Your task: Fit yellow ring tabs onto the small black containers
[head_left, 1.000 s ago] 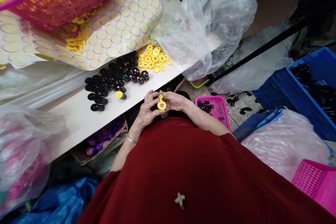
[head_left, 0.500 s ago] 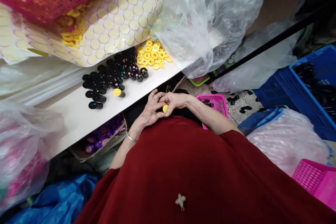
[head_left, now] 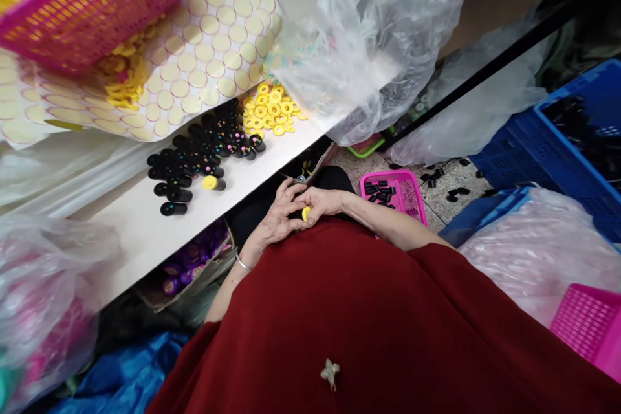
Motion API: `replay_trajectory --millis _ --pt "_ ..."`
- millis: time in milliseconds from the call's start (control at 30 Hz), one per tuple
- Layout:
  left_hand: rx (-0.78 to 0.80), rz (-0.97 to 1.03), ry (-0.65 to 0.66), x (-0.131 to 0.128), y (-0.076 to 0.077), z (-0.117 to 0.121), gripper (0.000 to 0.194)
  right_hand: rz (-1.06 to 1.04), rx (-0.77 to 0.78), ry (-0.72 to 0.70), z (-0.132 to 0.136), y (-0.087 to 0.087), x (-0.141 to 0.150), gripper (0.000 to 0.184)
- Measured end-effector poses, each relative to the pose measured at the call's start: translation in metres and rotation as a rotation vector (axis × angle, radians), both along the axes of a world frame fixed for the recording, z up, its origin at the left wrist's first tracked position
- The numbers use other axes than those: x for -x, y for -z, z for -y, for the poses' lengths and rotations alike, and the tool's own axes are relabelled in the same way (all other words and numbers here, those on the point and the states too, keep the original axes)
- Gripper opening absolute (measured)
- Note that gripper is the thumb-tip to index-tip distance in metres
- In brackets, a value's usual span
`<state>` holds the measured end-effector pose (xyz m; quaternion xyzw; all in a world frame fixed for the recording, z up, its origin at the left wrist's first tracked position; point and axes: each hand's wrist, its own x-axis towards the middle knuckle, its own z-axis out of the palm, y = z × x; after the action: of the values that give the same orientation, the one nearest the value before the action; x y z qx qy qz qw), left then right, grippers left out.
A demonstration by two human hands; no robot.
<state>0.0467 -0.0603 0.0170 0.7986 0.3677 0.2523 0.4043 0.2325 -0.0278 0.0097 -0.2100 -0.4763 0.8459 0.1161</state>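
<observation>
Near the centre of the frame, the left hand (head_left: 276, 223) and the right hand (head_left: 323, 202) meet just above the red garment (head_left: 378, 323). Between them sits a small yellow piece (head_left: 305, 213); only a little of it shows, because the fingertips of both hands close narrowly around it from the two sides. The fingers are curled and pinched together, not spread. What is under the yellow piece I cannot tell (the fingers cover it).

Above the hands, the white table (head_left: 145, 233) runs from lower left toward the upper middle. On it stands a cluster of black caps (head_left: 198, 152), some with coloured dots, and one of them has a yellow top (head_left: 210, 182). Just beside the cluster, toward the right, lies a heap of yellow rings (head_left: 272, 108).

In the upper left corner a pink basket (head_left: 87, 6) is tilted, with yellow rings inside and some spilled onto sheets of round stickers (head_left: 218, 32). A clear plastic bag (head_left: 383, 45) lies in the upper middle. To the right of the hands, on the floor, a small pink tray (head_left: 412, 197) holds black pieces. At the right edge a blue crate (head_left: 577, 142) holds dark parts, and another pink basket (head_left: 589, 330) shows in the lower right corner.
</observation>
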Motion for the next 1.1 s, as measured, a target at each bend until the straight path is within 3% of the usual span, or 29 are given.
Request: replay_trajectory --millis 167,367,567,733,867,967,1100 --pt "0.101 -0.003 -0.009 0.004 -0.004 -0.002 0.041 0.02 0.041 0.088 0.009 -0.004 0.004 0.027" --pt "0.088 0.039 -0.041 0.009 0.002 0.002 0.032 -0.098 0.193 0.085 0.015 0.011 0.007 0.04" --pt "-0.036 0.013 -0.091 0.013 0.002 0.004 0.034 -0.094 0.077 0.212 0.014 0.015 0.019 0.04" --pt "-0.227 -0.003 -0.319 0.034 -0.013 0.007 0.04 0.054 0.019 0.359 0.0 0.004 0.026 0.05" --pt "-0.254 0.124 -0.571 0.052 -0.02 0.008 0.024 0.06 0.057 0.431 -0.007 0.0 0.022 0.065" --pt "-0.214 0.177 -0.533 0.05 -0.02 0.01 0.021 0.011 0.111 0.42 -0.003 0.0 0.021 0.066" --pt "-0.264 0.063 -0.371 0.027 -0.016 0.012 0.036 -0.031 0.126 0.41 0.005 -0.001 0.024 0.059"
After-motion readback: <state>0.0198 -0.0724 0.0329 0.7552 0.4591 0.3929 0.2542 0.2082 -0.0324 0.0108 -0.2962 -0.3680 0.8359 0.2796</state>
